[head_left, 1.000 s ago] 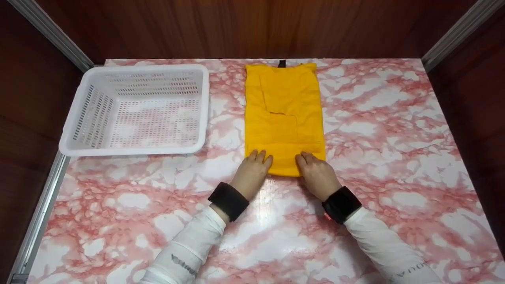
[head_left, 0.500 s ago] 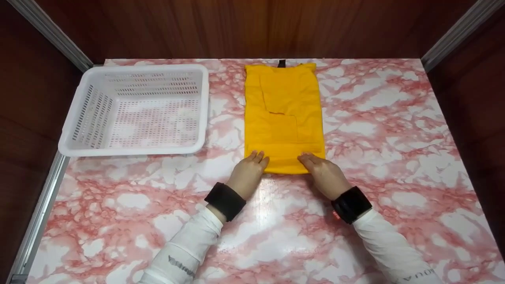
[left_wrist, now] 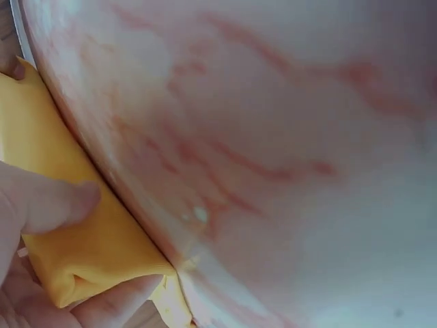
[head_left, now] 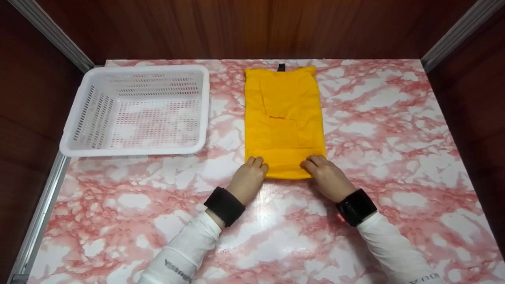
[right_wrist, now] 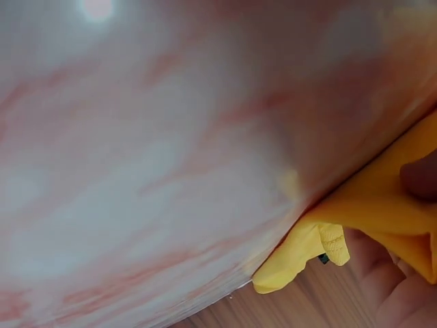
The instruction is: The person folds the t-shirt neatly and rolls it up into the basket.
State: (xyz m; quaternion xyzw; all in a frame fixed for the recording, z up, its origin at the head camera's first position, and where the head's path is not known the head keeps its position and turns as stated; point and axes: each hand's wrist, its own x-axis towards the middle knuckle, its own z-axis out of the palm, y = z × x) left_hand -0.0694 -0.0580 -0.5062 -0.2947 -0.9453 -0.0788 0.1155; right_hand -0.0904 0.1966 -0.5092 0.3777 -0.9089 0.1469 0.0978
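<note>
A folded yellow garment [head_left: 282, 130] lies flat on the table, long side running away from me. A short black strap [head_left: 281, 67] sticks out at its far end. At the near left corner my left hand [head_left: 248, 177] grips the folded edge; the left wrist view shows the thumb [left_wrist: 65, 203] on top of the cloth and fingers beneath the corner. My right hand [head_left: 327, 176] holds the near right corner the same way. In the right wrist view, its thumb [right_wrist: 422, 179] lies on the yellow cloth [right_wrist: 382, 205], with fingers under the edge.
A white perforated plastic basket [head_left: 136, 151] stands at the left of the table. The tabletop [head_left: 394, 165] has a red and white marbled pattern. Dark wooden panels [head_left: 252, 29] and metal rails enclose the back and sides.
The right hand has shifted outward to the right along the near edge. Both hands have come slightly nearer to me, and the garment has slid a little the same way.
</note>
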